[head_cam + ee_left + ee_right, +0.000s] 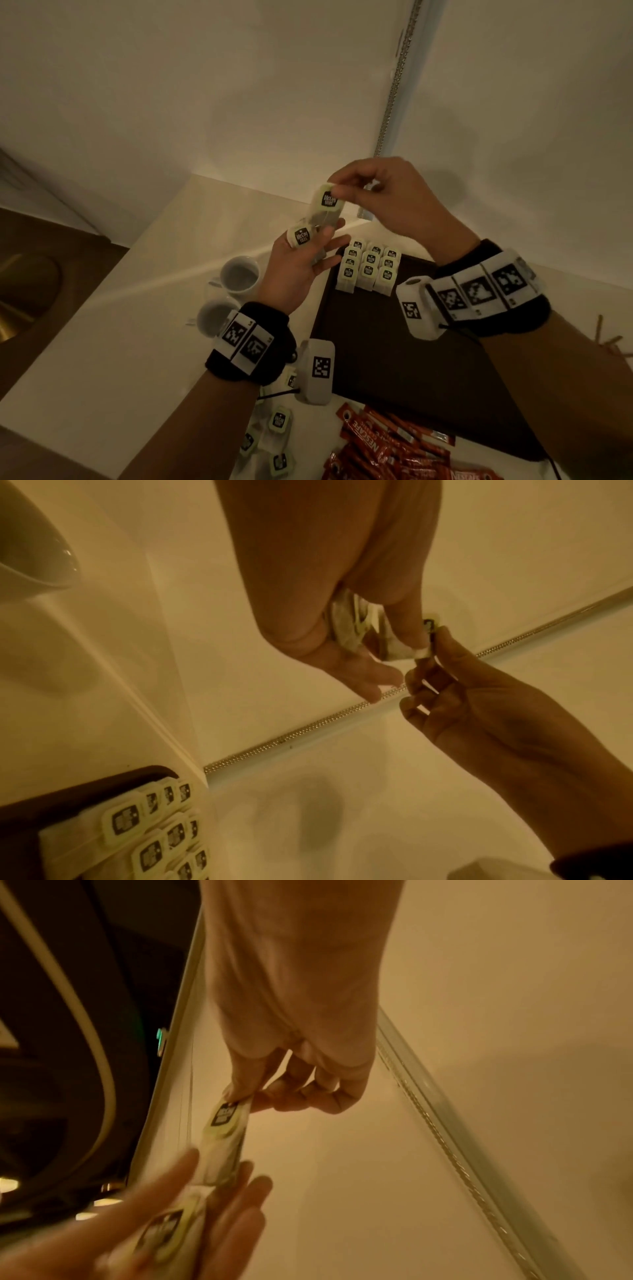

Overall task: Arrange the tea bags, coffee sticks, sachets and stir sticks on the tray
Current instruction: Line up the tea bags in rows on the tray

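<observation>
My right hand [346, 186] pinches the top tag of a pale green tea bag [327, 202] and holds it above the counter, also seen as the tea bag [224, 1123] in the right wrist view. My left hand [305, 253] lies palm up just below, thumb pressing a second tea bag [301, 236] against the fingers. The lifted bag's lower end touches those left fingers. A dark brown tray [394, 370] lies under the hands. Several tea bags [370, 269] stand in neat rows at its far left corner, seen again as the rows of tea bags [154, 840].
Two white cups [239, 274] stand left of the tray. Loose tea bags [279, 421] and red coffee sticks [383, 445] lie on the counter near the front. Wooden stir sticks [609, 341] lie at the right. A wall with a metal strip [394, 89] rises behind.
</observation>
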`<state>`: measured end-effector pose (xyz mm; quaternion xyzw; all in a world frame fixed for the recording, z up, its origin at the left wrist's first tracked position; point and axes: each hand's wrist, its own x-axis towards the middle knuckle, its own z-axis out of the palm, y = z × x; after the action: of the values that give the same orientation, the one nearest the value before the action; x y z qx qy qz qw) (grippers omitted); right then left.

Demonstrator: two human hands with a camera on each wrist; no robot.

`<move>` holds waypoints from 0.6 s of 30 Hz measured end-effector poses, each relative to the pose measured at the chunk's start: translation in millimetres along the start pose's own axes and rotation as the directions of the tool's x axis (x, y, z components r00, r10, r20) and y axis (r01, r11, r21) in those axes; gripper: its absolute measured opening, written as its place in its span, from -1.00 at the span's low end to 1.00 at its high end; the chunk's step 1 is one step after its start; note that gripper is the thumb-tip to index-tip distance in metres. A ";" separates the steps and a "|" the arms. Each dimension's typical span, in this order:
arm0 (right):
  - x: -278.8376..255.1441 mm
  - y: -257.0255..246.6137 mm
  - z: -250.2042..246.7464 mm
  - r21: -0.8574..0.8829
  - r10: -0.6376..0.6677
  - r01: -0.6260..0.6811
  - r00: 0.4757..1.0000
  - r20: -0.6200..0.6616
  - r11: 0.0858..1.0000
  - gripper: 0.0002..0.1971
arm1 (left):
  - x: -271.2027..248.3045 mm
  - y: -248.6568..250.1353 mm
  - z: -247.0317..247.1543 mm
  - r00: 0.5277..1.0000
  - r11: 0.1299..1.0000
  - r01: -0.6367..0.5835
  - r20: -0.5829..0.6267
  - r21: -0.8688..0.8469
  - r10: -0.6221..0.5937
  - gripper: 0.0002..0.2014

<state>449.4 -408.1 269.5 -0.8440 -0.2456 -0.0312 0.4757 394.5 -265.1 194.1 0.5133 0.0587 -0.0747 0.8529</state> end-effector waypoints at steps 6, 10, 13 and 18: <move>-3.4 -30.3 -13.7 -0.094 -0.058 0.055 0.998 -0.028 0.994 -0.93 | -6.6 6.4 14.6 0.997 0.992 -0.073 0.031 -0.103 0.077 -0.75; -4.6 -38.7 -14.9 -0.225 -0.082 0.072 0.996 -0.036 0.972 -0.86 | -12.0 7.9 20.3 0.996 0.989 -0.060 0.062 -0.135 0.069 -0.73; -4.5 -43.7 -13.1 -0.356 -0.080 0.079 0.997 0.012 0.931 -0.86 | -15.8 7.2 23.5 0.994 0.987 -0.034 0.097 -0.155 0.050 -0.74; -2.3 -46.1 -7.4 -0.456 -0.042 0.056 0.998 0.041 0.888 -0.82 | -21.6 3.7 28.2 0.996 0.973 0.033 0.089 -0.229 -0.013 -0.77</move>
<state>428.2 -395.3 309.2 -0.9261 -0.2597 -0.0875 0.2594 374.7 -286.9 214.3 0.4067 0.0357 -0.0995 0.9074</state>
